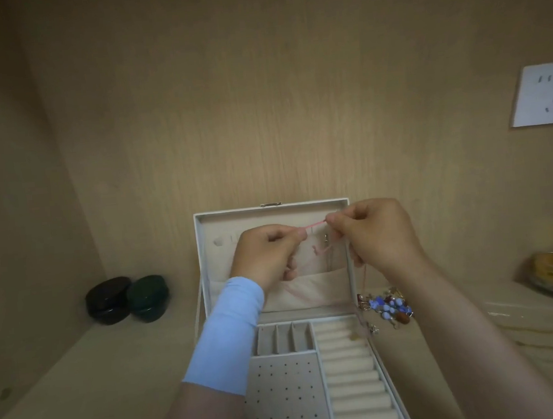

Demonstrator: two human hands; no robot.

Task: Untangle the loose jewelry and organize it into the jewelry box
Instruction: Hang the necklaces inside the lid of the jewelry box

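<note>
Pink cord (pixel 315 226): pulled taut, up in front of the open lid (pixel 236 219)
Left grip (pixel 267 253): pinching the cord's left end, pale blue sleeve (pixel 232 327) on the forearm
Right grip (pixel 376 234): pinching the right end; a thin strand (pixel 365 280) seems to trail down toward the ring rolls (pixel 352 369)
Jewelry box (pixel 201 266): open on the desk (pixel 115 373), lid upright
Bead tangle (pixel 389 308): blue and brown, on the desk just right of the box

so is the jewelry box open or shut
Open. The jewelry box has its lid standing upright at the back, and the ring rolls and small compartments in its base lie exposed.
</note>
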